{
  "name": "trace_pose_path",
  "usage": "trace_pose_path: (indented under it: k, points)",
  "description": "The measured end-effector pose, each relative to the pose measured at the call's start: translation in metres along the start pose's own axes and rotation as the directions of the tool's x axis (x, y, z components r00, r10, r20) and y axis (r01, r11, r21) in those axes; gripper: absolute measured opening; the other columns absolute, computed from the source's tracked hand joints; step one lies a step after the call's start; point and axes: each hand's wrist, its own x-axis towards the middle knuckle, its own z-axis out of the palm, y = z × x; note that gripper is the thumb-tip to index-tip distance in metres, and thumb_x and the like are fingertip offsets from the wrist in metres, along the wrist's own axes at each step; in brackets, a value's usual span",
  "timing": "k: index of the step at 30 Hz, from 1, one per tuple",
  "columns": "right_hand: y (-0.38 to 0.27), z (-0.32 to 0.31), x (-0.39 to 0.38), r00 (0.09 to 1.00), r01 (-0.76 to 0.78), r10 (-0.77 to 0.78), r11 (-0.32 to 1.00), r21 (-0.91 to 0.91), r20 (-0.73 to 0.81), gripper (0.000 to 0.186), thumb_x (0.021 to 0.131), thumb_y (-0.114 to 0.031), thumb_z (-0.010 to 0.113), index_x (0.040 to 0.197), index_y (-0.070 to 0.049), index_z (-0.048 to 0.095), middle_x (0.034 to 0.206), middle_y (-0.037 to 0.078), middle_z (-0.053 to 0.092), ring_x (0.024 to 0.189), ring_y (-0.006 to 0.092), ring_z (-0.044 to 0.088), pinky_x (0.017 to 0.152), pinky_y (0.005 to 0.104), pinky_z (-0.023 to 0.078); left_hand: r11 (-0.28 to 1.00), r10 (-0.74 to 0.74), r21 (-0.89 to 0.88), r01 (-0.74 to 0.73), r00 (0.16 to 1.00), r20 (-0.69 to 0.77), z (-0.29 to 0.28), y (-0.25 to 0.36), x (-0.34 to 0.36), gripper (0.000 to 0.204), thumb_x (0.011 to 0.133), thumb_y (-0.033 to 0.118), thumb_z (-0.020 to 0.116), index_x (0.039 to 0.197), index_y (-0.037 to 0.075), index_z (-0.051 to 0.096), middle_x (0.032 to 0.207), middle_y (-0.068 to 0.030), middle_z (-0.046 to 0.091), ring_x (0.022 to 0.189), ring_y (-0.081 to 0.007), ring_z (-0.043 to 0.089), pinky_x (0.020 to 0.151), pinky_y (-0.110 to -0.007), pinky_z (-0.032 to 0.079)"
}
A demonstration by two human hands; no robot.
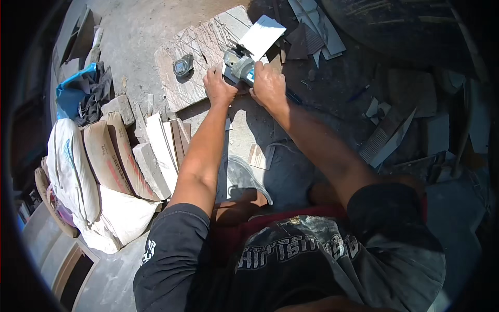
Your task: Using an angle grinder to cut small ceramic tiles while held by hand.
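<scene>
My right hand [268,86] is wrapped round the body of an angle grinder [241,67], whose metal head points away to the upper left. A white tile [263,36] lies beyond the grinder, and part of a pale piece shows beneath the tool. My left hand [219,86] is closed at the near left edge of that tile piece, thumb toward the grinder; its fingertips are partly hidden. Under the work lies a board [174,86] scored with many cut lines. A tape measure [183,66] rests on it, left of my left hand. The grinder's disc is hard to make out.
Full sacks [73,166] and leaning tile strips [158,143] stand on the left, with a blue bag [73,96] behind. Tile offcuts [314,31] lie at the far right of the board. More broken tiles [387,138] lie right. A small tile piece [261,156] sits near my foot.
</scene>
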Motion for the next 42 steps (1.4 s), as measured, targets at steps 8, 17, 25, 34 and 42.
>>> trace_pose_path:
  k: [8, 17, 25, 34, 42]
  points:
    - [0.0024, 0.0006, 0.0016, 1.000, -0.010, 0.009, 1.000, 0.015, 0.011, 0.057, 0.064, -0.022, 0.089, 0.105, -0.006, 0.053, 0.096, 0.015, 0.064, 0.091, 0.0351, 0.068, 0.073, 0.0465, 0.054, 0.999, 0.032, 0.004, -0.032, 0.999, -0.022, 0.0023, -0.0014, 0.0033, 0.070, 0.063, 0.002, 0.065, 0.132, 0.008, 0.058, 0.126, -0.0173, 0.053, 0.118, -0.0388, 0.049, 0.105, -0.045, 0.041]
    - [-0.0006, -0.0017, -0.0018, 0.999, -0.028, 0.028, 1.000, 0.010, 0.030, 0.058, 0.064, -0.021, 0.089, 0.107, -0.006, 0.053, 0.097, 0.015, 0.064, 0.090, 0.0356, 0.069, 0.073, 0.0484, 0.054, 0.998, 0.018, 0.054, -0.017, 1.000, -0.011, 0.0055, -0.0083, 0.0029, 0.074, 0.061, 0.007, 0.075, 0.132, 0.014, 0.057, 0.124, -0.0127, 0.053, 0.119, -0.0365, 0.049, 0.106, -0.043, 0.041]
    - [0.0022, 0.0021, -0.0042, 0.999, -0.038, 0.038, 0.999, -0.007, 0.019, 0.059, 0.064, -0.022, 0.089, 0.107, -0.007, 0.053, 0.098, 0.015, 0.065, 0.091, 0.0355, 0.069, 0.073, 0.0484, 0.054, 0.999, 0.007, 0.045, -0.007, 1.000, 0.014, 0.0026, -0.0040, 0.0016, 0.075, 0.062, 0.005, 0.071, 0.134, 0.013, 0.056, 0.126, -0.0147, 0.053, 0.120, -0.0376, 0.048, 0.107, -0.044, 0.040]
    - [-0.0008, -0.0004, -0.0057, 0.999, -0.044, 0.045, 0.999, -0.010, 0.025, 0.061, 0.064, -0.023, 0.090, 0.108, -0.007, 0.052, 0.100, 0.016, 0.064, 0.094, 0.0360, 0.068, 0.077, 0.0483, 0.054, 1.000, 0.014, 0.018, -0.014, 1.000, -0.004, 0.0025, -0.0071, 0.0025, 0.075, 0.061, 0.004, 0.069, 0.135, 0.014, 0.057, 0.126, -0.0160, 0.052, 0.120, -0.0389, 0.048, 0.107, -0.045, 0.040]
    - [0.0019, 0.0031, -0.0072, 0.998, -0.053, 0.053, 0.999, -0.008, 0.043, 0.062, 0.064, -0.022, 0.090, 0.110, -0.006, 0.051, 0.100, 0.017, 0.064, 0.095, 0.0367, 0.067, 0.077, 0.0488, 0.054, 1.000, 0.001, 0.020, -0.001, 1.000, 0.017, 0.0009, -0.0038, 0.0019, 0.077, 0.061, 0.006, 0.072, 0.136, 0.015, 0.056, 0.126, -0.0155, 0.052, 0.120, -0.0386, 0.048, 0.107, -0.044, 0.040]
